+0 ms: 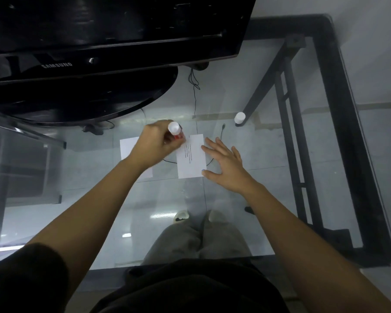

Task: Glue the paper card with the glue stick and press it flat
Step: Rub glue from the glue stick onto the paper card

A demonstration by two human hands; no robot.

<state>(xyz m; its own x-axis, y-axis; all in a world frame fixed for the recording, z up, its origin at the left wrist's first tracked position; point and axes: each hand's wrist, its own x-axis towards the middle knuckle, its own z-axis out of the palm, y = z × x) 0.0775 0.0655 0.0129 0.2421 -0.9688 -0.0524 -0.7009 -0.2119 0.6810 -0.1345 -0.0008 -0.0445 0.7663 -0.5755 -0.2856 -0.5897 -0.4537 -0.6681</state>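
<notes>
A white paper card (pixel 191 158) with small printed lines lies on the glass table. My left hand (pixel 156 144) is closed around a red glue stick (pixel 175 131) with a white end, held over the card's upper left corner. My right hand (pixel 224 164) rests flat with its fingers spread on the card's right edge. A second white sheet (pixel 128 146) lies to the left, partly hidden under my left forearm. The white cap (pixel 239 118) stands apart on the table, up and to the right of the card.
A black Samsung monitor (pixel 99 41) on a round base (pixel 81 96) fills the far left of the glass table (pixel 269 199). A black table frame (pixel 348 132) runs along the right. Cables, the floor and my legs show through the glass.
</notes>
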